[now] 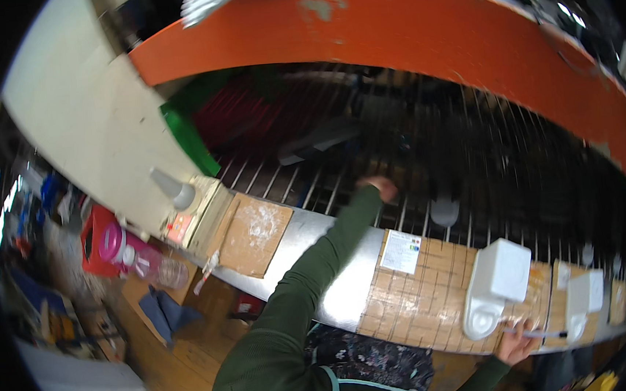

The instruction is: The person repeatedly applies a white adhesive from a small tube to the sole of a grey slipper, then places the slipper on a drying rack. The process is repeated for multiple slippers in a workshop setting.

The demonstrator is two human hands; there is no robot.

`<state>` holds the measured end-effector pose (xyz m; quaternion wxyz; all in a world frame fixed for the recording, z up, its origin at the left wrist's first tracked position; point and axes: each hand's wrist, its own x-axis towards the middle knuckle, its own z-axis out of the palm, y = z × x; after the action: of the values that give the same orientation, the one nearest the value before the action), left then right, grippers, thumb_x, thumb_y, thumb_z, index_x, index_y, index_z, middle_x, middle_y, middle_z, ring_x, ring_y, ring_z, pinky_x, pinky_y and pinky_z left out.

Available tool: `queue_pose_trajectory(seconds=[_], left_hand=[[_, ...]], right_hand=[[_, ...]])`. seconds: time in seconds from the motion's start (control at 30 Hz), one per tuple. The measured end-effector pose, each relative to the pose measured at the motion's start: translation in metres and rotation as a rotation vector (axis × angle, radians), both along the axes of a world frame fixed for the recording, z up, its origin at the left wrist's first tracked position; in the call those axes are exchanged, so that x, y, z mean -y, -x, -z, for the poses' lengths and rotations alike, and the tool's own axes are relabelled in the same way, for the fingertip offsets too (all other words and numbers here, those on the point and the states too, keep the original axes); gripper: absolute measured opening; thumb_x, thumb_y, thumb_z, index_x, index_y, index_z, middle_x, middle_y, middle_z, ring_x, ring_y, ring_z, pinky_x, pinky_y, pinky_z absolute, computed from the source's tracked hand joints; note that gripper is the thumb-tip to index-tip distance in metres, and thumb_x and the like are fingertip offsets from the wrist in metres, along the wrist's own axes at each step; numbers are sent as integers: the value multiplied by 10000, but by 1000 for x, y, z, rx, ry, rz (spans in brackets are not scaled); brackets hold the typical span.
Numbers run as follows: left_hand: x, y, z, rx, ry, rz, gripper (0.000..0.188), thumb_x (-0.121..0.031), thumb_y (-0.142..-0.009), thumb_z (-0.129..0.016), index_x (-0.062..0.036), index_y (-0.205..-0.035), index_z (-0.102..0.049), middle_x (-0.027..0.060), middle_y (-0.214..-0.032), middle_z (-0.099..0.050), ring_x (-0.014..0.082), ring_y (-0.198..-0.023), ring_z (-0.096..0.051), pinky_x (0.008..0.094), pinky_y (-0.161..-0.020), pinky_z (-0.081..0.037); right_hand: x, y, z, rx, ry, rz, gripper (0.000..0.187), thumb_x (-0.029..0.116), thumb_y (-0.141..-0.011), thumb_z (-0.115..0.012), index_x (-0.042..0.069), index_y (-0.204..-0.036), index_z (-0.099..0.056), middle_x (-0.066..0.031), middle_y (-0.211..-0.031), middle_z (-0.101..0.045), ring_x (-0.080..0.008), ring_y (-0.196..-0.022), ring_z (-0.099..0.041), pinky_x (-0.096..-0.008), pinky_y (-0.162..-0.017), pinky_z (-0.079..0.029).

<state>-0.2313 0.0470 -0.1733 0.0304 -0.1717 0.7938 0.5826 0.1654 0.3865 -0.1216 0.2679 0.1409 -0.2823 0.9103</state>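
Reaching up along a dark green sleeve (311, 269), the left hand (380, 187) rests on the wire grid (427, 150) above the silver beam (333, 267). The hand is blurred and seen from behind, so I cannot tell whether its fingers are curled round a wire or simply pressed against the grid; nothing loose shows in it.

The right hand (517, 342) sits at the lower edge of the silver beam, far to the right of the left hand. Its fingers are closed round a thin white pen (541, 334), which lies level and sticks out to the right of the fist. The pen's near end is just below the rounded foot of a white holder (493, 284) that hangs on the front of the beam, close to it; whether pen and holder touch cannot be told.

A second, smaller white holder (584, 299) hangs on the beam further right, and the pen's tip points toward its base. Left of the first holder, a white label (401, 252) is stuck on brown cardboard (424, 297) that covers the beam's front. Another cardboard sheet (253, 233) lies at the beam's left end. Above the grid an orange beam (417, 25) curves across. Below the silver beam, to the left, a pink bottle (138, 257) lies on a wooden surface.
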Motion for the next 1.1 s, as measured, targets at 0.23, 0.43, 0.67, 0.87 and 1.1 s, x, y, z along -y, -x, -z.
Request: queue_pose_trajectory(seconds=[0.23,0.43,0.67,0.87,1.1], left_hand=[[-93,-65,-40,150,124,308,1264,-567,-611,-789,-71,-1517,-61,340,-1362,-410,450,-1251,-454,464,-1060,-385],[-115,-58,-48,149,339,271,1145,-513,-597,-806,-38,-1469,-235,301,-1248,-508,433,-1209,-493,463,-1016,-429],[-116,-36,-46,91,527,363,1124,-598,-538,-810,62,-1340,-382,253,-1346,-467,345,-1272,-464,410,-1062,-395],[-113,-42,-68,205,385,273,1100,-399,-570,-866,-41,-1429,-279,189,-1415,-386,352,-1338,-360,466,-1093,-350],[-96,-63,-108,29,411,315,1019,-317,-559,-860,-153,-1415,-333,197,-1361,-444,369,-1243,-472,431,-1027,-433]], right_hand=[[-28,-2,26,32,392,-154,361,390,-907,-556,119,-1133,-635,-209,-1239,-543,-503,-1073,-504,-765,-935,-278],[-26,6,22,12,82,-131,306,339,-964,-509,174,-1204,-602,-81,-1077,-535,-210,-818,-481,-534,-884,-346],[3,5,-4,-12,25,-73,258,281,-985,-507,197,-1193,-634,-11,-943,-537,-125,-682,-431,-400,-791,-338],[8,4,-5,10,96,-39,219,309,-966,-551,214,-1128,-663,-29,-950,-539,-129,-653,-439,-399,-781,-357],[12,3,-8,68,118,-14,232,348,-967,-546,229,-1136,-651,-23,-919,-519,-127,-659,-429,-385,-772,-349]])
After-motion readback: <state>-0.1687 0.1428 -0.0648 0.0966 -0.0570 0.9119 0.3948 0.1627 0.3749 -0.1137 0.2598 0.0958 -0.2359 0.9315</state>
